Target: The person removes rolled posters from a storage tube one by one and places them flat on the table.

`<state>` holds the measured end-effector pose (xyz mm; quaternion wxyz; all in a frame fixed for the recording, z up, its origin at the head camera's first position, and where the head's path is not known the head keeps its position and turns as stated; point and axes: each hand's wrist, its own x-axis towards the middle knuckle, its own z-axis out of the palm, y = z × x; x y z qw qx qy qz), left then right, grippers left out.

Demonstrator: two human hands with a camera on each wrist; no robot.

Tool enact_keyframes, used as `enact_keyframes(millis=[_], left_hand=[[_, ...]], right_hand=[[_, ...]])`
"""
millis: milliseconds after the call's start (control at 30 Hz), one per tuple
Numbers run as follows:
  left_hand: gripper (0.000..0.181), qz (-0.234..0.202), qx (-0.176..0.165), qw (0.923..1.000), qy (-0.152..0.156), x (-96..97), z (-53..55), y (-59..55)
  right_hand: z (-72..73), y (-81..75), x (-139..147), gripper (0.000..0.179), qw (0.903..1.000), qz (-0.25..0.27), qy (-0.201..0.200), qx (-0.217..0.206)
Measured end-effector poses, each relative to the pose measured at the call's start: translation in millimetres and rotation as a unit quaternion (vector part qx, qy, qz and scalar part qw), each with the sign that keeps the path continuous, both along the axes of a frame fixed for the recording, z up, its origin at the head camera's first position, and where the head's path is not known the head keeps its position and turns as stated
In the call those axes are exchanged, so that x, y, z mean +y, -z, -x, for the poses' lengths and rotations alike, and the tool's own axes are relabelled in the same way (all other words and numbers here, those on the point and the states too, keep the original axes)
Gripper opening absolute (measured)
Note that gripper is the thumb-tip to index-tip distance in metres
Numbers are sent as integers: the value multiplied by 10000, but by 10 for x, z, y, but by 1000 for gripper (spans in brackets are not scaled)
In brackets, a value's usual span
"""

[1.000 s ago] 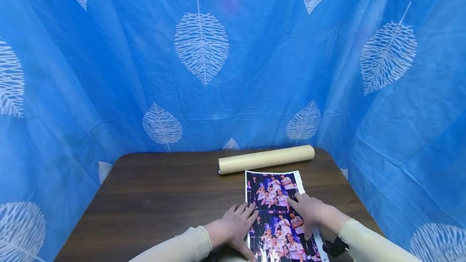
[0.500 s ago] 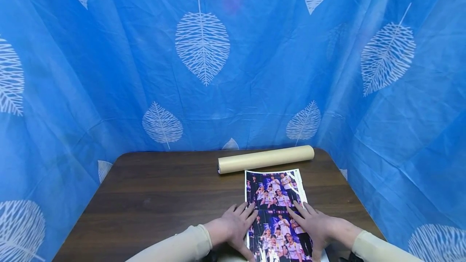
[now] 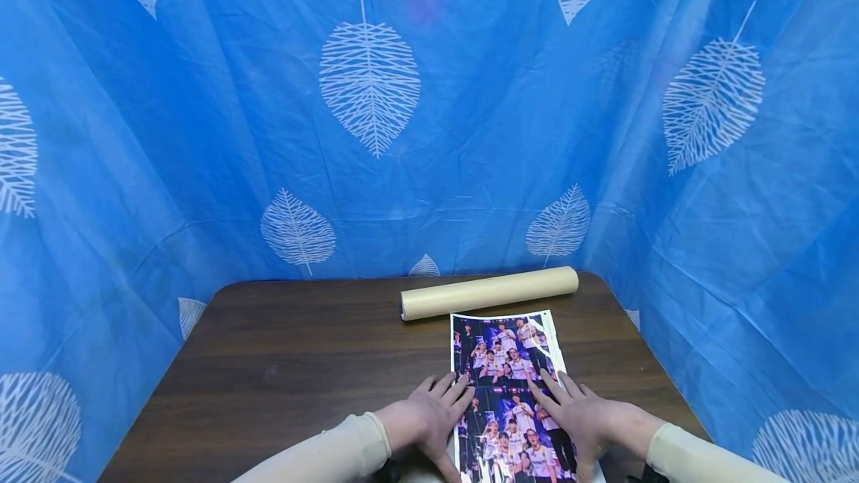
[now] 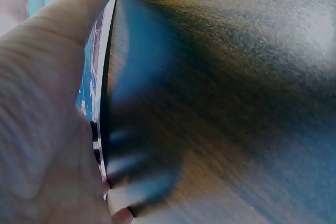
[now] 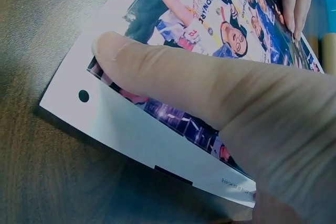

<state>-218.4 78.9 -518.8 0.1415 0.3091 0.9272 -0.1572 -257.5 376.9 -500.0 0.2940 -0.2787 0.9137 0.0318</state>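
Note:
A glossy photo print [image 3: 498,352] with a white border and the same group picture printed twice lies on the table. My left hand [image 3: 432,416] rests along its left edge, fingers spread, fingertips on the sheet. My right hand [image 3: 584,416] lies on its right side with the fingers spread. In the right wrist view the thumb [image 5: 157,72] presses near a corner of the print [image 5: 121,124], by a black dot in the white border. The left wrist view shows the left hand [image 4: 47,103] beside the sheet's edge, with part of the picture hidden behind it.
A pale beige roll or tube [image 3: 490,294] lies slantwise behind the print. The dark brown wooden table [image 3: 302,364] extends to the left. A blue curtain [image 3: 470,133] with white leaf patterns hangs round the back and sides.
My right hand has slid a little down and to the right along the sheet, its fingers now spread. The left hand stays nearly in place.

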Motion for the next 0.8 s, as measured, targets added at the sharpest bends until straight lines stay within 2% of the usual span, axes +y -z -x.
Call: enact_keyframes(millis=[300, 800], left_hand=[[138, 104, 84, 9999, -12, 17, -35, 8], [139, 186, 118, 9997, -63, 26, -34, 41]], right_hand=[[10, 43, 11, 152, 10000, 67, 36, -7], [15, 39, 21, 154, 9999, 59, -28, 129]])
